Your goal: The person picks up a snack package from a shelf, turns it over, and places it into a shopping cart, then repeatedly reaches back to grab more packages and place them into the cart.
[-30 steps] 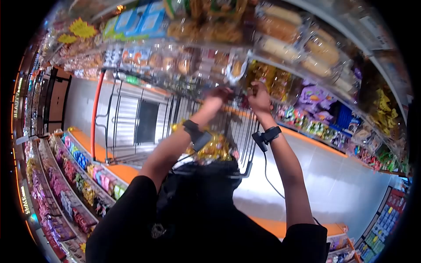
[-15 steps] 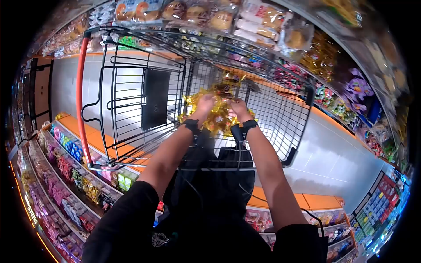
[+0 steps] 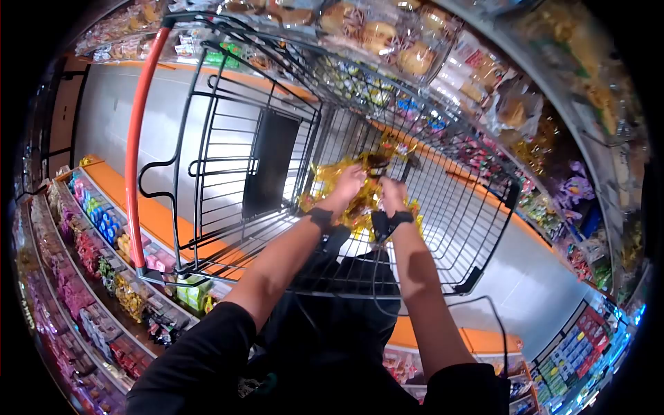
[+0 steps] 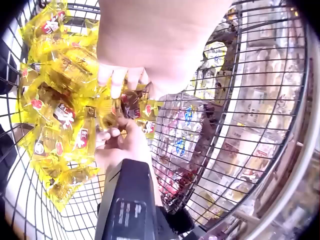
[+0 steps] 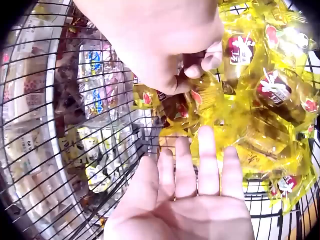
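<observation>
A bunch of yellow-wrapped snack packets (image 3: 330, 173) (image 4: 60, 75) (image 5: 270, 100) lies inside a black wire shopping cart (image 3: 477, 277). Both hands are down in the cart at the packets. My left hand (image 3: 349, 181) (image 4: 122, 75) (image 5: 195, 175) has straight, spread fingers that touch the top of the pile. Just beside it, my right hand (image 3: 392, 194) (image 4: 120, 145) (image 5: 200, 60) pinches one packet between thumb and fingers. Each wrist carries a black camera band.
The cart's red handle (image 3: 136, 152) runs down the left side. Shelves of packaged bread and buns (image 3: 387, 34) stand beyond the cart, and a low snack shelf (image 3: 90, 242) lines the left. Grey floor (image 3: 532, 290) shows to the right.
A second ago both hands were raised at the shelf. They have since come down into the cart with the yellow packets, and the view has tilted down over the cart.
</observation>
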Motion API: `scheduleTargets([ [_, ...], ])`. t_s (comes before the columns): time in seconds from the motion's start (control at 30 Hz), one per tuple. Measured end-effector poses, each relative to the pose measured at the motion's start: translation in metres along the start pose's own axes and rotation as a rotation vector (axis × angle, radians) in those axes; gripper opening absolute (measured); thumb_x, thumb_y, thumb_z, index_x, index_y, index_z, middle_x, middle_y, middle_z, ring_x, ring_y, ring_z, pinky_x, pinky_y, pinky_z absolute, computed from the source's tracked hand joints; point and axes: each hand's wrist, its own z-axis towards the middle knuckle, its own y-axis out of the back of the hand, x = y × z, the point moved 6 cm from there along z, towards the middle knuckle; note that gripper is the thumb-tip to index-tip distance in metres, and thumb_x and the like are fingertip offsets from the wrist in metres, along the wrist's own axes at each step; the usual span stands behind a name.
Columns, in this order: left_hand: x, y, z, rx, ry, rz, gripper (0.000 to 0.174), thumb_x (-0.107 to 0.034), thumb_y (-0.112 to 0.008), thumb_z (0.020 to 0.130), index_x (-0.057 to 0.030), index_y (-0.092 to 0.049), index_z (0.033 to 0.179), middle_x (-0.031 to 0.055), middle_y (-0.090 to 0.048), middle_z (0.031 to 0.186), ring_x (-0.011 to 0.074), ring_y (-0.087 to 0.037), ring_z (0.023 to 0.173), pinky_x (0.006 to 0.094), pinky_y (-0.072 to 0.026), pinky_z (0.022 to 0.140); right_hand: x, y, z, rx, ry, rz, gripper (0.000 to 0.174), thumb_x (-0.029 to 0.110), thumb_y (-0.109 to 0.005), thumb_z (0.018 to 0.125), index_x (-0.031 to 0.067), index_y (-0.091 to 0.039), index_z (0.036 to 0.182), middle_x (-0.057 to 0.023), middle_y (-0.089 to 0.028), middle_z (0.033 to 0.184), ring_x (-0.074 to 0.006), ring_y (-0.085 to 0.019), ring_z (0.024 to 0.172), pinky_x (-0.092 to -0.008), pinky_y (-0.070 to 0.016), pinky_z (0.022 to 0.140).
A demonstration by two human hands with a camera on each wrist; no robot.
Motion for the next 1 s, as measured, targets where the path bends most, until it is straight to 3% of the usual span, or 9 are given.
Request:
scheduleTargets([
  [0.1, -0.009, 0.000, -0.018, -0.030, -0.107, 0.040, 0.035, -0.012, -0.055, 0.089, 0.0021, -0.050, 0.121, 0.0124, -0.060, 0.112, 0.0197, -0.058, 0.101, 0.0308, -0.0467, 0.082, 0.002, 0.005, -0.014, 0.103, -0.188, 0.019, 0.024, 0.011, -0.072, 0.070, -0.0036, -0.056, 0.081, -0.0071, -0.056, 0.068, -0.0164, -0.054, 0.049, -0.0297, -0.0412, 0.039],
  [0.2, 0.006, 0.007, -0.009, -0.024, -0.145, 0.130, 0.031, -0.015, -0.055, 0.087, 0.0019, -0.057, 0.113, 0.0120, -0.064, 0.100, 0.0187, -0.059, 0.092, 0.0324, -0.0460, 0.081, -0.029, 0.009, 0.034, 0.143, -0.042, -0.020, 0.059, 0.016, -0.076, 0.072, -0.0065, -0.038, 0.112, -0.0162, -0.057, 0.100, -0.0278, -0.063, 0.078, -0.0394, -0.0555, 0.059],
  [0.27, 0.003, 0.010, -0.016, -0.118, -0.082, 0.206, 0.037, -0.016, -0.057, 0.088, 0.0046, -0.053, 0.118, 0.0165, -0.063, 0.106, 0.0206, -0.060, 0.092, 0.0344, -0.0468, 0.082, -0.035, -0.004, 0.043, 0.058, -0.163, -0.025, 0.065, 0.020, -0.079, 0.071, -0.0039, -0.041, 0.118, -0.0160, -0.057, 0.108, -0.0303, -0.061, 0.090, -0.0444, -0.0547, 0.068],
  [0.4, 0.003, 0.005, -0.043, -0.183, 0.098, 0.101, 0.039, -0.017, -0.056, 0.089, 0.0065, -0.051, 0.120, 0.0163, -0.063, 0.102, 0.0179, -0.062, 0.077, 0.0302, -0.0492, 0.069, -0.042, -0.004, 0.046, -0.100, -0.299, -0.278, 0.040, 0.017, -0.078, 0.072, 0.0014, -0.060, 0.104, -0.0116, -0.061, 0.103, -0.0263, -0.059, 0.090, -0.0425, -0.0512, 0.068],
  [0.43, -0.005, 0.002, -0.051, -0.175, 0.103, 0.114, 0.038, -0.017, -0.056, 0.089, 0.0061, -0.051, 0.120, 0.0146, -0.063, 0.099, 0.0167, -0.060, 0.073, 0.0289, -0.0483, 0.065, -0.043, -0.008, 0.044, 0.052, -0.277, -0.144, 0.038, 0.015, -0.078, 0.072, 0.0010, -0.060, 0.103, -0.0115, -0.060, 0.104, -0.0250, -0.060, 0.087, -0.0421, -0.0513, 0.065],
  [0.57, -0.024, -0.017, -0.076, -0.125, 0.070, 0.135, 0.041, -0.028, -0.053, 0.093, 0.0021, -0.053, 0.120, 0.0066, -0.061, 0.092, 0.0120, -0.055, 0.068, 0.0262, -0.0448, 0.061, 0.019, 0.010, -0.021, 0.106, 0.018, -0.068, 0.044, 0.004, -0.072, 0.061, -0.0023, -0.055, 0.101, -0.0101, -0.059, 0.092, -0.0197, -0.059, 0.078, -0.0319, -0.0488, 0.061],
  [0.67, -0.067, -0.042, -0.112, -0.114, 0.118, 0.083, 0.052, -0.044, -0.051, 0.093, -0.0008, -0.054, 0.120, 0.0054, -0.062, 0.093, 0.0098, -0.054, 0.080, 0.0260, -0.0445, 0.067, 0.044, 0.023, -0.038, 0.219, 0.422, -0.274, 0.065, 0.006, -0.072, 0.061, -0.0002, -0.046, 0.120, -0.0124, -0.056, 0.109, -0.0227, -0.055, 0.095, -0.0339, -0.0470, 0.081],
  [0.77, -0.122, -0.099, -0.162, 0.263, 0.118, -0.188, 0.052, -0.045, -0.056, 0.090, -0.0060, -0.049, 0.123, 0.0045, -0.059, 0.101, 0.0118, -0.056, 0.073, 0.0280, -0.0485, 0.065, 0.139, 0.048, -0.150, 0.583, 0.668, -0.238, 0.074, 0.006, -0.075, 0.066, 0.0001, -0.040, 0.131, -0.0137, -0.051, 0.119, -0.0236, -0.051, 0.112, -0.0343, -0.0449, 0.092],
  [1.0, -0.237, -0.202, -0.287, 0.397, -0.296, -0.277, 0.029, -0.014, -0.059, 0.089, -0.0023, -0.051, 0.114, 0.0098, -0.062, 0.102, 0.0215, -0.064, 0.089, 0.0331, -0.0553, 0.074, 0.264, 0.176, -0.271, 0.416, 0.842, -0.002, 0.061, 0.006, -0.075, 0.075, 0.0032, -0.042, 0.126, -0.0082, -0.053, 0.115, -0.0142, -0.055, 0.102, -0.0260, -0.0479, 0.083],
])
